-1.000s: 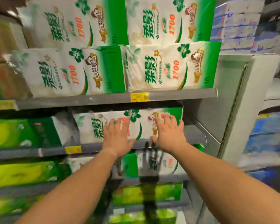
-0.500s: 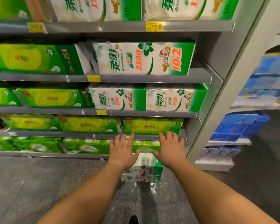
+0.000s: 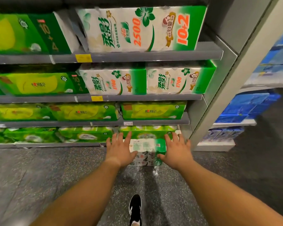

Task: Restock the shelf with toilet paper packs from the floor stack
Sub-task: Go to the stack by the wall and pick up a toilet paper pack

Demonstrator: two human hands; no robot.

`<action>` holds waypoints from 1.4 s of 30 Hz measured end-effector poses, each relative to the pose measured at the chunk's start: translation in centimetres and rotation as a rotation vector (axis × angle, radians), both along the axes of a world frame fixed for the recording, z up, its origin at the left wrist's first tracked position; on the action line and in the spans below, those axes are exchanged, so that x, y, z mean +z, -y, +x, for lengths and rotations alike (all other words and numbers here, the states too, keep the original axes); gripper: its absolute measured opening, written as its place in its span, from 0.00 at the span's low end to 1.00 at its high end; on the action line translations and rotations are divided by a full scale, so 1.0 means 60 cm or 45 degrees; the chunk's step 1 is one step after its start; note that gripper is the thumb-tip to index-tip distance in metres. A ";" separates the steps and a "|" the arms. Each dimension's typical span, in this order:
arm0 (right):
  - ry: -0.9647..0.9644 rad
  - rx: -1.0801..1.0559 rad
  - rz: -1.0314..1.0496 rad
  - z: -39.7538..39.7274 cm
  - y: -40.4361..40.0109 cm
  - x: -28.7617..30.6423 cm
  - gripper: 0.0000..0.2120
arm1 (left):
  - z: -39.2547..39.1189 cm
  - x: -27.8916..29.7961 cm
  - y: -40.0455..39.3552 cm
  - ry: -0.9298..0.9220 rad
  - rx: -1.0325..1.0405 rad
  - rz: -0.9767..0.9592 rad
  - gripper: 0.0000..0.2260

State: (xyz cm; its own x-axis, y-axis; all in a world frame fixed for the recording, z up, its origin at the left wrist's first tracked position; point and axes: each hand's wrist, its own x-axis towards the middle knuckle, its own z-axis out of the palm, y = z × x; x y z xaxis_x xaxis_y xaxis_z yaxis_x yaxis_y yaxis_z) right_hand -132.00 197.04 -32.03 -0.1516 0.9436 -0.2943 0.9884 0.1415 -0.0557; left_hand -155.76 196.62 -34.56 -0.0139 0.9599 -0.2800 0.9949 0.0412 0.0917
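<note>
A stack of white-and-green toilet paper packs (image 3: pixel 146 152) stands on the grey floor in front of the bottom shelf. My left hand (image 3: pixel 118 150) hangs at the stack's left side with fingers spread. At the stack's right side is my right hand (image 3: pixel 176 150), also spread. Whether either palm touches the wrapping I cannot tell. On the shelves above lie matching white-and-green packs: one large "2500" pack (image 3: pixel 140 28) and two "1700" packs (image 3: pixel 113 82) side by side.
Green-yellow packs (image 3: pixel 83 112) fill the lower and left shelves. A grey shelf upright (image 3: pixel 225 88) stands at the right, with blue packs (image 3: pixel 245 106) on the neighbouring unit. My black-and-white shoe (image 3: pixel 135 207) is on the speckled floor below the stack.
My view has dropped from the upper shelves to the floor. Both hands came off the shelved pack and lowered to either side of the floor stack.
</note>
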 end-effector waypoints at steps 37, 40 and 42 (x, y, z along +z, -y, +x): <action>0.145 0.237 -0.115 -0.066 -0.416 -0.821 0.58 | -0.126 -0.788 -0.379 -0.093 -0.253 -0.089 0.59; 0.131 0.229 -0.089 -0.063 -0.399 -0.731 0.58 | -0.127 -0.700 -0.365 -0.111 -0.263 -0.039 0.60; 0.131 0.231 -0.058 -0.063 -0.384 -0.650 0.58 | -0.129 -0.621 -0.353 -0.120 -0.264 -0.011 0.60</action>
State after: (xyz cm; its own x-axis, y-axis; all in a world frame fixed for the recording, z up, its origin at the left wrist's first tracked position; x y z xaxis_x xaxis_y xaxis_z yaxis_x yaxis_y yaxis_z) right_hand -135.75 220.06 -71.02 -0.2850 0.8889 -0.3586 0.9476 0.3176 0.0341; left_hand -163.51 217.78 -71.80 0.1570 0.9425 -0.2949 0.9863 -0.1649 -0.0017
